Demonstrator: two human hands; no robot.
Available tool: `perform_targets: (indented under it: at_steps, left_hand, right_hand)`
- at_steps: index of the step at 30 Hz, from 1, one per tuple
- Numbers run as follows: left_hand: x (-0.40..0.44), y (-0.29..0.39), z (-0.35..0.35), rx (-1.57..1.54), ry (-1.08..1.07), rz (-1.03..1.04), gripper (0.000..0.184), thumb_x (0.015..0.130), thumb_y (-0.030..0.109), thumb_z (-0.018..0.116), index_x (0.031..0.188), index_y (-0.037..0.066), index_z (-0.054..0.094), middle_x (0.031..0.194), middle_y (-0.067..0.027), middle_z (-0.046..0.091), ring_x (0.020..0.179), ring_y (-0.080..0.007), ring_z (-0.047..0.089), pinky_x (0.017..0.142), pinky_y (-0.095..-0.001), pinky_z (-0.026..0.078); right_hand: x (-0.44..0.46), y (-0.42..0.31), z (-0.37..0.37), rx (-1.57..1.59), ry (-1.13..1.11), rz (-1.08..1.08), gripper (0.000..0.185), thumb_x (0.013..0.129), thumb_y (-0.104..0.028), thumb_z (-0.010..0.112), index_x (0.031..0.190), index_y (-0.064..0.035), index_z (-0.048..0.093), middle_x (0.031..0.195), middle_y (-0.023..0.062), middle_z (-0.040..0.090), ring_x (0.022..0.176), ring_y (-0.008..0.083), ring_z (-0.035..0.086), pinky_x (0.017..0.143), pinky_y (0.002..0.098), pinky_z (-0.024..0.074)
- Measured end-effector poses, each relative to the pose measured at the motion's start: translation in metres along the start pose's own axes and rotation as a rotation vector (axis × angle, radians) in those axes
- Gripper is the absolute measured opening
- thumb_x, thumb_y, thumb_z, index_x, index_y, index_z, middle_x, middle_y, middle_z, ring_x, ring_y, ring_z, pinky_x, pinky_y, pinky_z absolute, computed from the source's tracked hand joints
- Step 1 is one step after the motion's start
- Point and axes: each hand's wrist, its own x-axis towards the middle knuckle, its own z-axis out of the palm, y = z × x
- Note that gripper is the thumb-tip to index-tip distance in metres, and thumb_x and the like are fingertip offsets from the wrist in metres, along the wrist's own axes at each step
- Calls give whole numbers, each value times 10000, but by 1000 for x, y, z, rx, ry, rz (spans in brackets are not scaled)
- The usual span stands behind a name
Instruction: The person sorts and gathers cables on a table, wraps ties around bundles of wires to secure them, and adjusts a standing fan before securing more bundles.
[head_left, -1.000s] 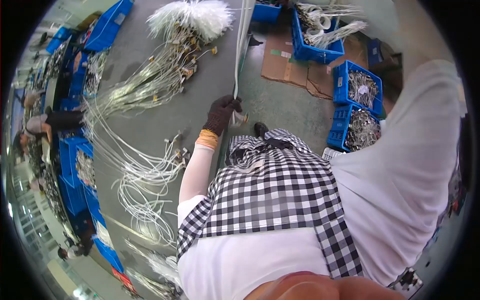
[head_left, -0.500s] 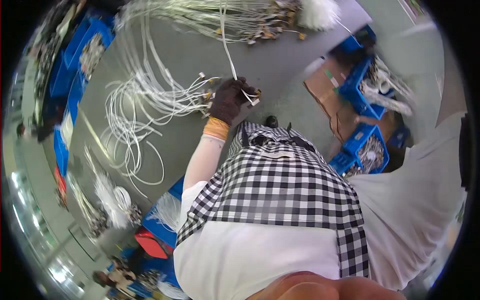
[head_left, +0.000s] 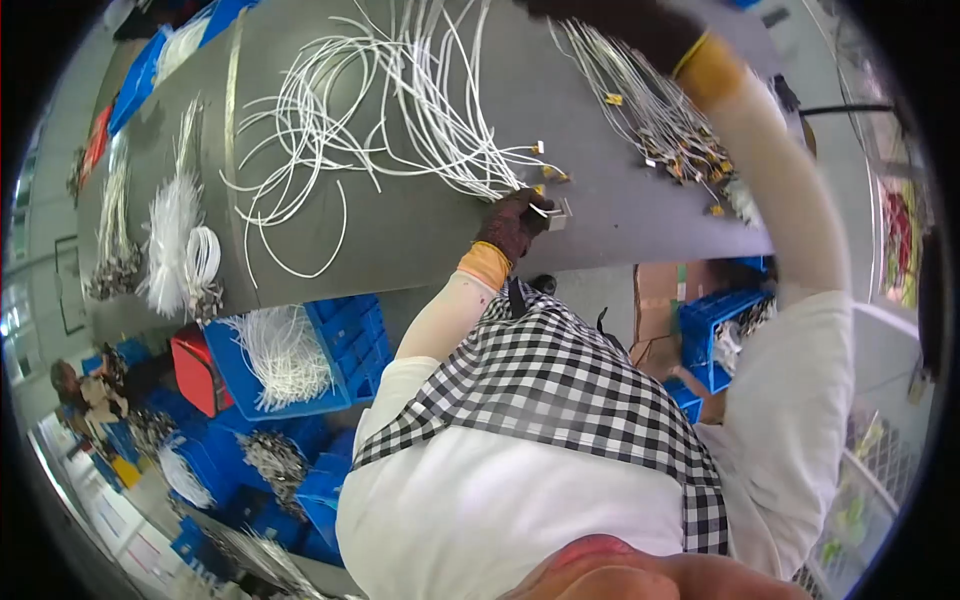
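Note:
My left hand (head_left: 515,222), in a dark glove with an orange cuff, is at the near edge of the grey table. Its fingers are closed on the connector end of a white cable (head_left: 541,210). A loose bundle of white cables (head_left: 425,110) spreads from there across the table in loops, some ends bearing small white and yellow connectors. My right hand (head_left: 625,25), gloved the same way, reaches over the far side at the top edge of the view. Its fingers are blurred and partly cut off. Below it lies a second cable bunch (head_left: 650,120) with yellow and brown connectors.
The grey table (head_left: 640,225) spans the upper view. Tied cable bunches (head_left: 175,240) lie at its left end. Below stand a blue bin of white cables (head_left: 345,345), a red container (head_left: 198,370) and more blue bins. At right are a cardboard sheet (head_left: 655,300) and blue bins (head_left: 715,330).
My right arm has come up from the lower right and now stretches over the table. My left hand stays at the cable ends near the edge. The view has turned, showing more bins at lower left.

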Motion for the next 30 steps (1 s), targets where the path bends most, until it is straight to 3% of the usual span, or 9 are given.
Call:
perform_targets:
  at_steps: [2, 4, 10, 15, 19, 21, 23, 28, 30]
  left_hand:
    - [6, 7, 11, -63, 148, -152, 172, 877, 182, 669, 988, 51, 657, 815, -44, 678, 599, -135, 592, 496, -295, 475]
    - [-19, 23, 18, 238, 81, 14, 143, 872, 155, 664, 928, 24, 650, 833, -90, 682, 675, -194, 635, 606, -324, 542]
    - [-39, 37, 3, 764, -143, 350, 249, 934, 268, 615, 959, 21, 638, 852, -116, 677, 737, -231, 682, 709, -356, 609]
    - [-56, 83, -16, 227, -74, -230, 289, 911, 318, 628, 954, 34, 642, 872, -96, 680, 739, -189, 680, 650, -342, 583]
    - [5, 141, -137, 2164, 118, 429, 240, 878, 275, 599, 905, 50, 676, 934, -178, 689, 880, -329, 674, 758, -470, 528]
    - [0, 182, -142, 1435, 757, 593, 343, 876, 368, 601, 951, 46, 689, 978, -211, 678, 909, -408, 648, 749, -516, 512]
    - [24, 210, -151, 1451, 1015, 601, 358, 877, 389, 589, 963, 56, 691, 985, -204, 681, 960, -393, 647, 773, -504, 522]
    - [55, 242, -172, 2064, 899, 204, 302, 873, 298, 562, 1005, 80, 724, 1082, -145, 663, 967, -378, 665, 810, -469, 555]
    - [42, 251, -181, 1557, 910, 423, 299, 872, 327, 584, 956, 78, 727, 1031, -173, 690, 977, -338, 670, 782, -437, 539]
  right_hand:
    - [-26, 32, 81, -506, 64, -201, 245, 955, -172, 571, 1165, -103, 678, 1125, 91, 685, 1055, 250, 639, 958, 356, 499]
    - [-28, 10, 137, -206, -141, 284, 239, 911, -252, 618, 1096, -125, 699, 1139, 102, 678, 1073, 283, 626, 950, 383, 492]
    - [-18, 5, 259, -437, -334, 150, 237, 781, -192, 670, 1003, -110, 687, 1261, 149, 586, 1253, 346, 492, 1007, 479, 427]
    - [0, 14, 273, -202, -146, 240, 142, 827, -196, 650, 923, -173, 751, 1145, 94, 676, 1100, 276, 618, 908, 375, 495]
    - [17, -19, 206, 838, 231, 680, 277, 873, -258, 698, 1063, -59, 730, 1040, 64, 715, 993, 142, 640, 889, 266, 478]
    - [18, -44, 166, 732, 217, 634, 248, 926, -166, 623, 1096, -5, 707, 1030, 68, 713, 974, 131, 645, 901, 280, 486]
    - [11, -44, 166, 880, 266, 712, 238, 931, -168, 618, 1072, 2, 707, 1011, 67, 709, 958, 143, 645, 915, 296, 491]
    - [-12, -40, 169, 921, 281, 620, 209, 946, -139, 599, 1042, 25, 686, 980, 51, 696, 943, 156, 649, 898, 302, 504]
    - [-21, -34, 172, 1116, 285, 780, 194, 923, -114, 625, 1066, 4, 682, 980, 64, 698, 915, 164, 658, 854, 314, 527]
